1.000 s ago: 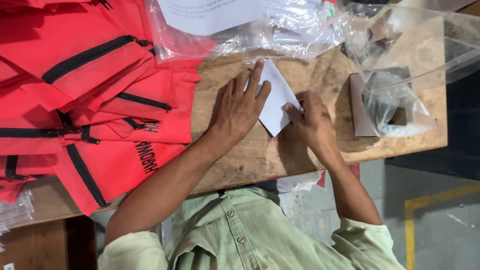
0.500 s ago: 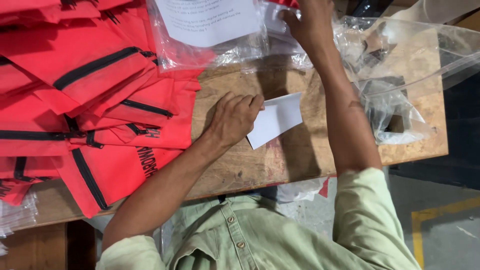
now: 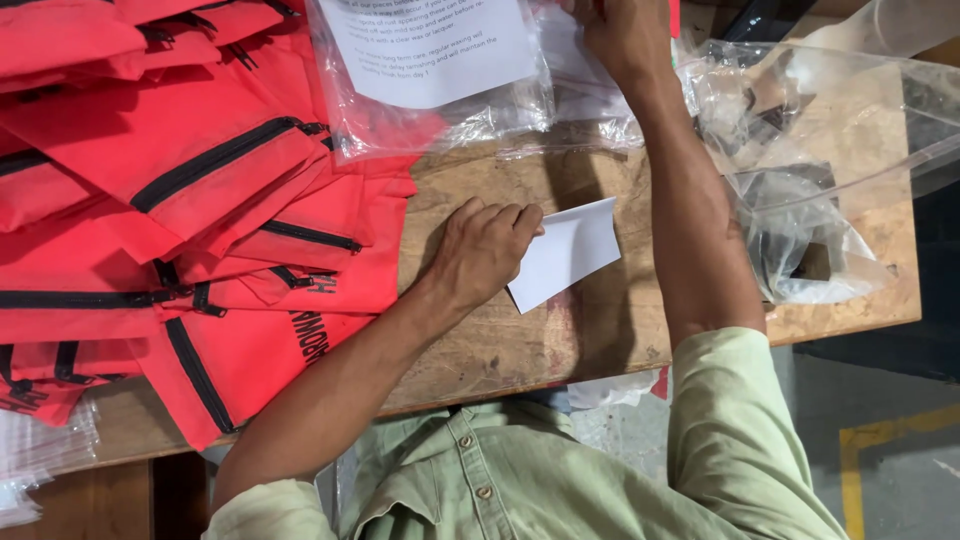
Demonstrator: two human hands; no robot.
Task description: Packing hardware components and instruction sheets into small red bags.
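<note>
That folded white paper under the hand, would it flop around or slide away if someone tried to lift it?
The folded white paper looks thin and flat, so it is probably very light and would bend easily. It lies on the rough wooden table, so it may not slide much. The left hand pins one edge with its fingers, which suggests it could shift if let go.

A worn wooden table point(image 3: 600, 330) carries red zippered pouches point(image 3: 200, 230) at left, a folded white paper point(image 3: 570, 250) at centre, and clear plastic bags point(image 3: 800, 200) far and right.
</note>
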